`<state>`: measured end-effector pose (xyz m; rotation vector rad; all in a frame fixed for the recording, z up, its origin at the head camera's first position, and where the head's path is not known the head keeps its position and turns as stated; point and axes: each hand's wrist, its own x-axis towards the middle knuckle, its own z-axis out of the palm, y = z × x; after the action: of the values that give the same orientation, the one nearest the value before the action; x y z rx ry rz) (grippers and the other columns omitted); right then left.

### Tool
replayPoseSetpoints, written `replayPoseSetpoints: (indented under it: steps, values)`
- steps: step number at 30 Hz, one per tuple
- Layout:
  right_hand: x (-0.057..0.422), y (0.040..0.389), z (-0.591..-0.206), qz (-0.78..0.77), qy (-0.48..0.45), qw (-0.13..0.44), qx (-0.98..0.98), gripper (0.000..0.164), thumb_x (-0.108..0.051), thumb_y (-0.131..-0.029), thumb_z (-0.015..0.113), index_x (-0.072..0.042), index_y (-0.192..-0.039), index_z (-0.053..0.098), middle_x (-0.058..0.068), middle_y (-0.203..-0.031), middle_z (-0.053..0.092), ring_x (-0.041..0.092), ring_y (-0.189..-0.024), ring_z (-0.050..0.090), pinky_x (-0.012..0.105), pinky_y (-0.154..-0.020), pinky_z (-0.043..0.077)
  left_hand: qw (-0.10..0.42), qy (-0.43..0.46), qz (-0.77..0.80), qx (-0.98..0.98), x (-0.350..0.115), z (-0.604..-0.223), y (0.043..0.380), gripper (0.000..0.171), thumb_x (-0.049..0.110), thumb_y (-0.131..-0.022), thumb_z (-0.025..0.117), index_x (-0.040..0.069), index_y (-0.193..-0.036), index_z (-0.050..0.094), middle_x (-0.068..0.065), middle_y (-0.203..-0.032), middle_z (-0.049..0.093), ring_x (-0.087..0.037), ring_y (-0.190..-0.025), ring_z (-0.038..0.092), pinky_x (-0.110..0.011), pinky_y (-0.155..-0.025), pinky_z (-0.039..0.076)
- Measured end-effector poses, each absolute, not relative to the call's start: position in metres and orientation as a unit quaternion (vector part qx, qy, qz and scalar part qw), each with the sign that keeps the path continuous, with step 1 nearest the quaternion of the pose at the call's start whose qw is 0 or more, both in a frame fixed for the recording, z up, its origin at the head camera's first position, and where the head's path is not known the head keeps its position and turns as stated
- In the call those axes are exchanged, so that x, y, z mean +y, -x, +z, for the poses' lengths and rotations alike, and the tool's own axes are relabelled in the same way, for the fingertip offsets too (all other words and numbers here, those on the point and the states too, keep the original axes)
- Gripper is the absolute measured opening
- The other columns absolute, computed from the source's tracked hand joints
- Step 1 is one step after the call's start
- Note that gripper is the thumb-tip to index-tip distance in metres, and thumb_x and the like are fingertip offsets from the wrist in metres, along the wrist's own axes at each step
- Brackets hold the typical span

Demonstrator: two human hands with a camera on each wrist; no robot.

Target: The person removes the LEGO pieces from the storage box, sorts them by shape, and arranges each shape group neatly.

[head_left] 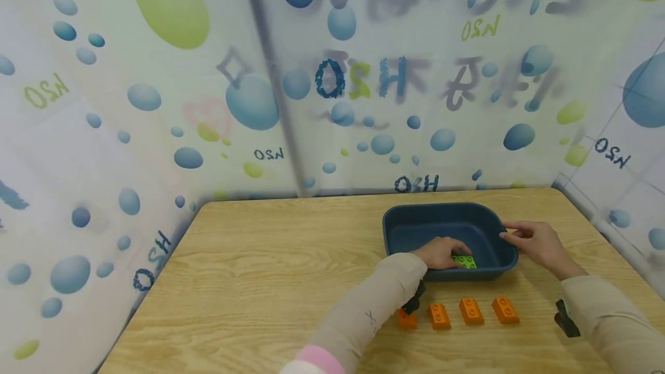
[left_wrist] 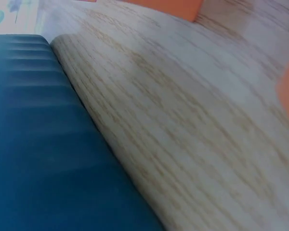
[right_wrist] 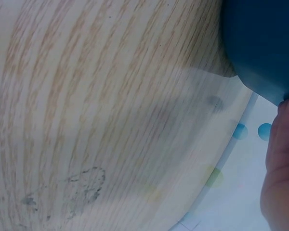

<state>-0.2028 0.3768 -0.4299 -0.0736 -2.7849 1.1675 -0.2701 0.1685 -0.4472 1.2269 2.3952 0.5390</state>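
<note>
A dark blue plastic bin (head_left: 441, 275) stands at the right of the wooden table. My left hand (head_left: 440, 251) reaches over its near wall, fingers and thumb at a light green toy brick (head_left: 464, 261) with studs, low inside the bin. The fingers curl over the brick's left end and hide part of it. At the bin's right end, my right hand (head_left: 537, 244) pinches the rim between thumb and fingers. In the right wrist view, the fingertips touch the blue wall (right_wrist: 265, 53). The left wrist view shows the bin's outer side (left_wrist: 53, 139), not the hand.
Several orange toy bricks (head_left: 471, 310) lie in a row on the table (head_left: 260, 281), just in front of the bin. The leftmost is partly covered by the left sleeve and a black wrist device (head_left: 414, 299). Behind the table hangs a patterned sheet (head_left: 353, 149).
</note>
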Motion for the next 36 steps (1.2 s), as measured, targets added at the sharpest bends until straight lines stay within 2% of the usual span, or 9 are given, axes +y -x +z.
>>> replayPoseSetpoints:
  steps: [26,36]
  values:
    - [0.378,0.204,-0.429,0.385,0.025,0.061,-0.92,0.051,-0.028,-0.088,0.055,0.013,-0.116,0.05,0.013,-0.078,0.06,0.011,-0.056,0.048,0.027,-0.052,0.048,0.135,-0.436,0.244,0.856,0.158,-0.427,0.271,0.036,0.026,-0.082,0.064,0.016,-0.116,0.058,0.005,-0.101,0.059,0.0,-0.083,0.051,-0.008,-0.066,0.037]
    - [0.376,0.202,-0.431,0.371,0.015,0.078,-0.925,0.046,-0.023,-0.087,0.058,0.015,-0.113,0.052,0.012,-0.076,0.063,0.009,-0.053,0.048,0.028,-0.05,0.048,0.127,-0.439,0.265,0.849,0.143,-0.412,0.265,0.037,0.029,-0.083,0.062,0.019,-0.117,0.057,0.006,-0.102,0.055,-0.003,-0.086,0.049,-0.008,-0.07,0.037]
